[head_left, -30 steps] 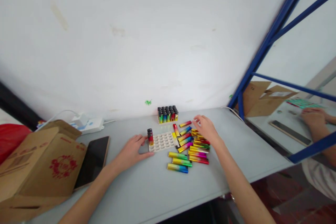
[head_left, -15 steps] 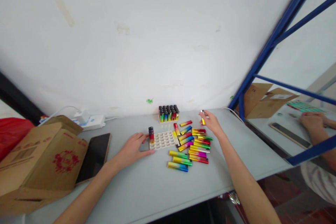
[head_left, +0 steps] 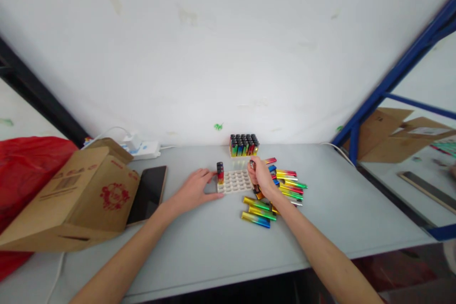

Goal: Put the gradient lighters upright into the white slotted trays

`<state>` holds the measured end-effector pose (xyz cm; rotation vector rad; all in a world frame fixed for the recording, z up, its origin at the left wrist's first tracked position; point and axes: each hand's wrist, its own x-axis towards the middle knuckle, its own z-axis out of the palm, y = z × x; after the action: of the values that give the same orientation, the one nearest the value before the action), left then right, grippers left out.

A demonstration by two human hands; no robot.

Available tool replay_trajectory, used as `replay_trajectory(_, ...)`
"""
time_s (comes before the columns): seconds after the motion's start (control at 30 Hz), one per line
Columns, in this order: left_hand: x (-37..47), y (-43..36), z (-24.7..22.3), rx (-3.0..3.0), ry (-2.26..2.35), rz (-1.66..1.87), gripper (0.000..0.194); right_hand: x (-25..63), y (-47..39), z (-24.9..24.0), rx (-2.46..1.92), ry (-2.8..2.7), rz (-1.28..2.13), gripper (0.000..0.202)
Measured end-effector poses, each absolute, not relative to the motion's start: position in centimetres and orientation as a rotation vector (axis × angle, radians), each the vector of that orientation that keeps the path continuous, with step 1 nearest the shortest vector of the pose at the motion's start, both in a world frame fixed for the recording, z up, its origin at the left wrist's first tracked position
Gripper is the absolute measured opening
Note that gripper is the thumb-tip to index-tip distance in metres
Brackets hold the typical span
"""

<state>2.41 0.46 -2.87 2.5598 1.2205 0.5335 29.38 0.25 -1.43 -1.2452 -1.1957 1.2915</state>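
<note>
A white tray with round holes [head_left: 235, 182] lies on the grey table, a few black-topped red lighters [head_left: 220, 174] upright at its left end. My left hand [head_left: 199, 188] rests at that end, fingers apart, thumb by the tray's near corner. My right hand [head_left: 261, 176] is closed over the tray's right end, around a lighter [head_left: 252, 164] of which only the top shows. Loose shiny lighters [head_left: 259, 213] in several colours lie right of the tray, some hidden under my right hand. Behind stands a full block of upright lighters [head_left: 243, 146].
A cardboard box [head_left: 81, 194] and a dark phone-like slab [head_left: 147, 194] lie on the left, with a power strip [head_left: 147, 149] behind them. A blue metal frame [head_left: 355, 145] borders the right side; another open carton [head_left: 392, 137] stands beyond it.
My right hand has moved left with the lighter, from beyond the loose pile to the tray's right end. My left hand stays beside the tray. The whole view has shifted.
</note>
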Motion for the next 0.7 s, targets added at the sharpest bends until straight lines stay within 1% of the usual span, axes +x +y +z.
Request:
replay_trajectory(0.2, 2.4, 0.4, -3.0, 2.542, 1.221, 0.525, 0.064, 29.9, 0.4, -2.2, -1.300, -1.212, 1.202, 0.058)
replay_trajectory(0.3, 2.4, 0.4, -2.9, 2.532, 1.223, 0.531, 0.064, 29.7, 0.3, -2.1, -1.305, -1.228, 1.187, 0.061)
replay_trajectory(0.47, 2.5, 0.4, -2.6, 2.542, 1.232, 0.524, 0.061, 29.4, -0.3, -1.9, -1.253, -1.338, 1.131, 0.072)
replay_trajectory(0.5, 2.5, 0.3, -2.6, 2.545, 1.232, 0.518, 0.060, 29.4, -0.6, -1.8, -1.239, -1.394, 1.085, 0.072)
replay_trajectory(0.57, 2.6, 0.3, -2.5, 2.553, 1.233, 0.503, 0.059, 29.4, -1.2, -1.5, -1.227, -1.554, 0.914, 0.066)
replay_trajectory(0.7, 2.6, 0.2, -2.6, 2.570, 1.248, 0.484, 0.059, 29.2, -2.4, -0.5, -1.174, -1.865, 0.428, 0.049)
